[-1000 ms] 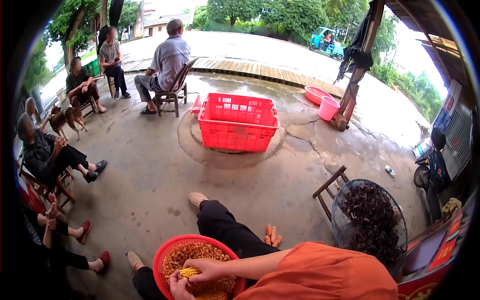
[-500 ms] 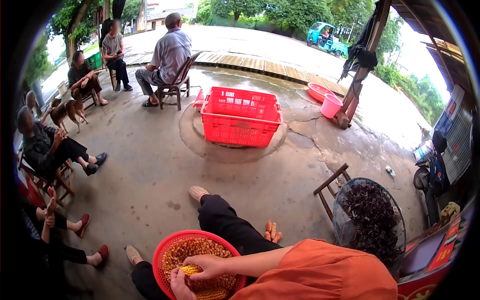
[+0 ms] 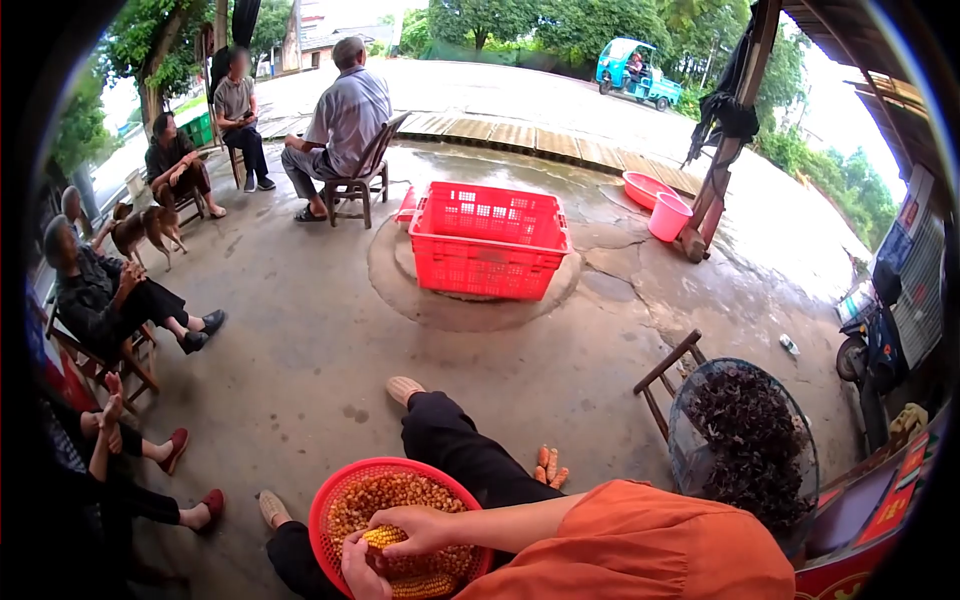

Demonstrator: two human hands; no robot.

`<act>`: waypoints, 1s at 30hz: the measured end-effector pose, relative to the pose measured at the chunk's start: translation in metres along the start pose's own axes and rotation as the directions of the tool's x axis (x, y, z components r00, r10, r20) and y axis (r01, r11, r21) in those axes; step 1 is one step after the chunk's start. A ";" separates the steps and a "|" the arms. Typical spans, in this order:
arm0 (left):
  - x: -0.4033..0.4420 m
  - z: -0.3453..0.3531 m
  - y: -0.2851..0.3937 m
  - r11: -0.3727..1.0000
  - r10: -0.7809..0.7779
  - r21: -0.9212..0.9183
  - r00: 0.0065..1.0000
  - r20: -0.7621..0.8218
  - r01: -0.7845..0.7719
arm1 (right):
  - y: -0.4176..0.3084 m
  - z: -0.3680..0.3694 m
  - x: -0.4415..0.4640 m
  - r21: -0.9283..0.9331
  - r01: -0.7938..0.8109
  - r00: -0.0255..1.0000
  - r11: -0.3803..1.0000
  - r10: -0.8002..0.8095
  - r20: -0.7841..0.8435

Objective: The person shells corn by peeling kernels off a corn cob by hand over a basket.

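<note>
A yellow corn cob (image 3: 383, 537) is held between my two hands, over a red plastic basket (image 3: 318, 520) at my lap. My left hand (image 3: 362, 570) is closed around the cob's near end, partly cut off by the bottom of the view. From the right, my right hand (image 3: 418, 528) lies over the cob with its fingers curled onto it. Loose corn kernels (image 3: 395, 492) fill much of the basket. A second corn cob (image 3: 424, 586) lies on the kernels below my hands.
Several stripped cobs (image 3: 549, 467) lie on the floor right of my leg. Ahead stands a red crate (image 3: 490, 265). A round tray of dark dried plants (image 3: 745, 430) rests at right. Seated people (image 3: 345, 120) and a dog (image 3: 145, 230) are at left.
The blue three-wheeled vehicle on the road has moved left. The whole view has shifted slightly. Both hands stay on the corn cob, with little visible movement.
</note>
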State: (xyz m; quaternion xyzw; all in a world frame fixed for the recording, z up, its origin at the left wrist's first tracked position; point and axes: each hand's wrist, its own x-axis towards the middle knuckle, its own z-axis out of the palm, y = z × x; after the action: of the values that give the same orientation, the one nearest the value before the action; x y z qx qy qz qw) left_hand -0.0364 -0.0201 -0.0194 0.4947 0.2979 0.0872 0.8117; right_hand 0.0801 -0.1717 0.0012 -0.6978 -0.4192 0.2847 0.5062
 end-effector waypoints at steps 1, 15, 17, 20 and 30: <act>-0.002 0.003 0.004 1.000 0.010 0.012 1.000 -0.002 -0.010 | -0.001 0.000 0.000 -0.006 0.000 1.000 1.000 0.001 0.003; 0.005 -0.008 -0.010 1.000 0.014 -0.001 1.000 -0.005 -0.014 | 0.002 0.001 -0.002 -0.079 0.034 0.999 0.996 -0.033 0.017; 0.008 -0.009 -0.012 0.999 0.039 0.013 0.999 -0.014 -0.039 | 0.001 0.001 -0.002 -0.089 0.032 0.999 0.995 -0.030 0.022; 0.010 -0.011 -0.014 1.000 -0.008 -0.010 1.000 0.001 0.008 | 0.001 0.002 -0.004 -0.106 0.054 0.998 0.993 -0.052 0.018; 0.010 -0.009 -0.001 0.996 -0.088 0.037 0.989 0.122 0.084 | 0.006 0.005 -0.011 -0.203 0.195 0.979 0.959 -0.204 -0.025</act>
State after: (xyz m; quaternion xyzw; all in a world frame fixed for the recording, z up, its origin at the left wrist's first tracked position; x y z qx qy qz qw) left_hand -0.0334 -0.0097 -0.0270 0.4988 0.2694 0.0166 0.8236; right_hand 0.0726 -0.1794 -0.0069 -0.7054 -0.5024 0.1727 0.4692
